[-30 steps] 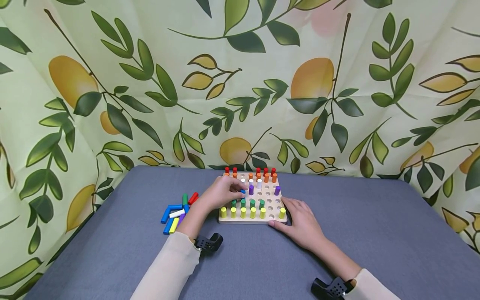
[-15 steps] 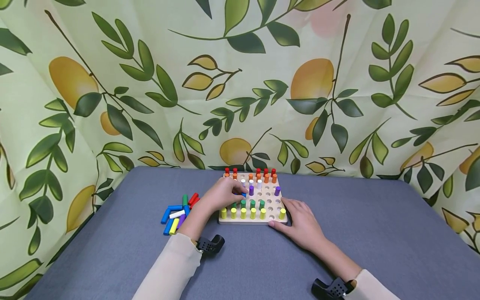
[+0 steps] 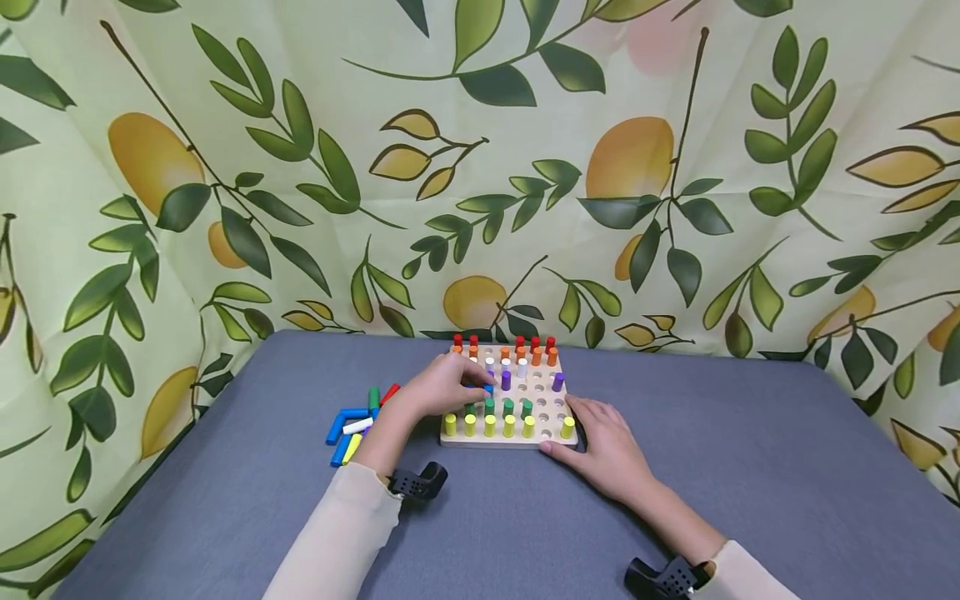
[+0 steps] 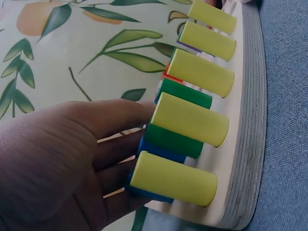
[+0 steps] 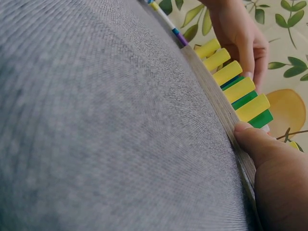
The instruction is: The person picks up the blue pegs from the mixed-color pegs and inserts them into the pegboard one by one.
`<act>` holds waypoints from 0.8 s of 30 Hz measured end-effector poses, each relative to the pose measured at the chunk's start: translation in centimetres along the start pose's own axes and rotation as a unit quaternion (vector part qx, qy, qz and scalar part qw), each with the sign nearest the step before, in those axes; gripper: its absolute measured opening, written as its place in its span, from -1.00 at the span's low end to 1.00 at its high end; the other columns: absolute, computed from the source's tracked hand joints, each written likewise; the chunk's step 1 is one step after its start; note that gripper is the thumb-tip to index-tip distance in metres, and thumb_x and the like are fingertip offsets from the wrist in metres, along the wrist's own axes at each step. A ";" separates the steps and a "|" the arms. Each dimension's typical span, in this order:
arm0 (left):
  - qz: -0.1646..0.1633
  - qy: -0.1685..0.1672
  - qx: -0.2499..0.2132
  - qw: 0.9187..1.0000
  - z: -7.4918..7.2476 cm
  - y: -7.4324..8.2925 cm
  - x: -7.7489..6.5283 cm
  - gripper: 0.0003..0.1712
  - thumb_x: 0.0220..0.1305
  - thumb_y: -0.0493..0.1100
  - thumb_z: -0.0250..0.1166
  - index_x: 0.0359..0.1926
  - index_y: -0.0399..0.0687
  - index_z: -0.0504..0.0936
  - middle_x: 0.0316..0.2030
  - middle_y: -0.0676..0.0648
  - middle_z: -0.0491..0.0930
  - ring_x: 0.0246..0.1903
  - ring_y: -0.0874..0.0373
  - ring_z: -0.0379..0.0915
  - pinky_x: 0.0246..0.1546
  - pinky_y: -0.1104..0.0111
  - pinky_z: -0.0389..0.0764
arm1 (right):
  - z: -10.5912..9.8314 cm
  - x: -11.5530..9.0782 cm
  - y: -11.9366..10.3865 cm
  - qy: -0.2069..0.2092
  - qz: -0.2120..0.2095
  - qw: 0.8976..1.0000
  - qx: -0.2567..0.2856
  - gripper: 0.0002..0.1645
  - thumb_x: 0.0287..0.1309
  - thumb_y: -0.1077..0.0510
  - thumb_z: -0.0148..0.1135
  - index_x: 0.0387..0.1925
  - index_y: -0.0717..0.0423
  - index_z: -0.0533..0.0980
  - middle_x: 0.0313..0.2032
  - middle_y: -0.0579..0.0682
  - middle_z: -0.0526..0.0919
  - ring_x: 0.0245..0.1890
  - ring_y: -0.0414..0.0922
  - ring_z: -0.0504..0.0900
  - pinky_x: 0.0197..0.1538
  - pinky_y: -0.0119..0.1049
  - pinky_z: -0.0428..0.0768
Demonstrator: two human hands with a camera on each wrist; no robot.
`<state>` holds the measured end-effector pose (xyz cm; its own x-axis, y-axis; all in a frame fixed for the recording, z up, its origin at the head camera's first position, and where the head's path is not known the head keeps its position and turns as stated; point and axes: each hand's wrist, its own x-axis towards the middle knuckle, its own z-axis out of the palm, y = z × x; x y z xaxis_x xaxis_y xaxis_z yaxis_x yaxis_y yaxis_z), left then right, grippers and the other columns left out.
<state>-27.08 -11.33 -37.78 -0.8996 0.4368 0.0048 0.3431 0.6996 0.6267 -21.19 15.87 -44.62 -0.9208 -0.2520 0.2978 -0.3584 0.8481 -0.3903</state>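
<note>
A wooden pegboard [image 3: 495, 444] carries rows of coloured pegs. My left hand [image 3: 442, 387] reaches over its left part, thumb and fingertips pinching a blue peg [image 3: 489, 389] at the board, behind the row of green pegs [image 3: 508, 407]. In the left wrist view this hand [image 4: 57, 154] is partly screened by yellow pegs [image 4: 190, 118], and its fingertips are hidden. My right hand [image 3: 603, 442] grips the front right corner of the board, thumb [image 5: 248, 134] on the front edge and fingers along the right side.
Loose pegs in several colours, among them a white peg [image 3: 357, 426] and a yellow peg [image 3: 352, 448], lie left of the board, partly behind the left forearm. A grey-blue cloth [image 3: 495, 525] covers the table. A leaf-patterned curtain [image 3: 480, 167] hangs behind.
The left hand shifts only slightly and keeps pinching the blue peg at the board. The right hand stays at the corner. The head view has shifted a little.
</note>
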 end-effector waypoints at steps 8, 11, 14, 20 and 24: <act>-0.028 -0.006 0.007 1.000 -1.0 -0.4 -1.9 -0.68 0.37 -0.10 0.32 0.10 -0.03 0.72 0.00 -0.01 0.74 -0.04 0.18 0.59 0.13 0.18 0.62 | 0.2 0.0 -0.3 -0.002 0.005 1.000 -0.001 0.10 0.08 -0.48 0.31 0.40 0.21 0.38 0.28 0.20 0.55 0.32 0.19 0.46 0.38 0.23 0.35; -0.032 0.000 0.009 0.999 -1.5 -0.7 -3.0 -0.67 0.39 -0.07 0.31 0.11 -0.04 0.72 0.08 -0.03 0.71 0.04 0.15 0.60 0.16 0.14 0.60 | -0.1 0.0 -0.3 -0.005 0.007 1.000 -0.002 0.10 0.09 -0.47 0.31 0.40 0.21 0.37 0.29 0.21 0.55 0.33 0.20 0.45 0.38 0.23 0.35; -0.038 0.002 0.004 0.999 -2.3 -1.0 -4.2 -0.65 0.40 -0.06 0.29 0.12 -0.04 0.72 0.10 -0.07 0.70 0.01 0.14 0.63 0.08 0.16 0.64 | -0.2 0.0 -0.4 -0.006 0.007 1.000 -0.003 0.10 0.09 -0.47 0.30 0.40 0.22 0.37 0.29 0.21 0.54 0.33 0.20 0.44 0.38 0.24 0.35; -0.047 0.005 0.018 0.999 -4.1 -1.8 -6.7 -0.65 0.42 -0.10 0.25 0.13 -0.11 0.70 0.10 -0.11 0.70 0.01 0.07 0.68 -0.01 0.16 0.69 | -0.4 0.0 -0.4 -0.007 0.006 1.000 -0.004 0.11 0.10 -0.47 0.29 0.41 0.24 0.35 0.30 0.25 0.52 0.33 0.23 0.43 0.38 0.26 0.34; -0.043 0.015 0.055 0.997 -5.2 -3.0 -8.3 -0.67 0.42 -0.16 0.25 0.12 -0.15 0.69 0.05 -0.13 0.72 -0.02 0.07 0.67 0.04 0.12 0.67 | -0.4 0.1 -0.5 -0.011 0.007 1.000 -0.006 0.12 0.10 -0.47 0.30 0.41 0.24 0.35 0.31 0.26 0.52 0.33 0.24 0.43 0.38 0.27 0.32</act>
<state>-22.01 -20.01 -35.60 -0.9342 0.3561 -0.0217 0.2897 0.7927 0.5364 -21.01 15.66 -44.07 -0.9287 -0.2503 0.2735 -0.3441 0.8568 -0.3841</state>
